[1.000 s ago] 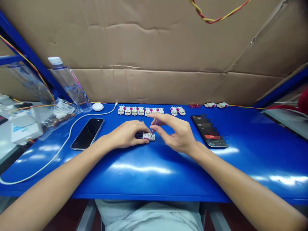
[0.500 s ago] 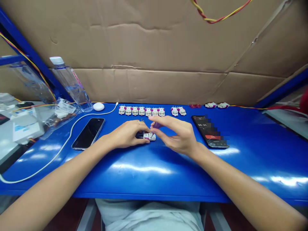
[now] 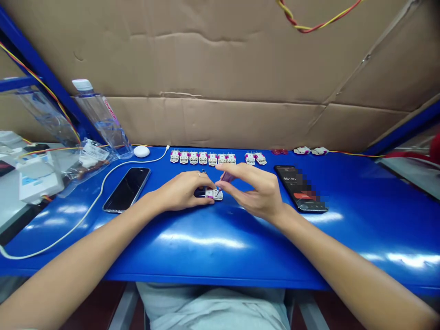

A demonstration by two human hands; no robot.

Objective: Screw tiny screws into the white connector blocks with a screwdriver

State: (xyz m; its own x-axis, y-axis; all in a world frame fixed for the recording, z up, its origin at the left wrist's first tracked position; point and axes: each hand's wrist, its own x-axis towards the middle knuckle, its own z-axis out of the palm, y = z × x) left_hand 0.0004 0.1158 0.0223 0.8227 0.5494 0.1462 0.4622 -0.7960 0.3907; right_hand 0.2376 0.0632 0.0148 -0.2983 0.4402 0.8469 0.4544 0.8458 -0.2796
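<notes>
On the blue table, my left hand (image 3: pixel 184 190) is closed with thumb and fingers around a small white and purple plug part (image 3: pixel 216 195), keeping it down on the surface. My right hand (image 3: pixel 256 188) pinches a small screwdriver with a translucent purple handle (image 3: pixel 227 176). Its thin shaft slants down to the top of the plug part, though the exact contact point is too small to make out. Behind both hands, several similar white and purple plug parts (image 3: pixel 202 158) stand in a row, and two more (image 3: pixel 255 158) lie to their right.
A phone (image 3: pixel 127 190) lies left, near a white cable (image 3: pixel 103 185). Another phone (image 3: pixel 300 188) with a timer lies right. At the back are a white oval object (image 3: pixel 141 151), a tilted water bottle (image 3: pixel 106 121), red pieces (image 3: pixel 279 151) and white parts (image 3: pixel 319 151). Cardboard (image 3: pixel 220 59) walls the rear.
My right hand keeps its place, with a slight shift of its fingers, and more of the purple screwdriver handle shows. My left hand and the plug part have not visibly moved.
</notes>
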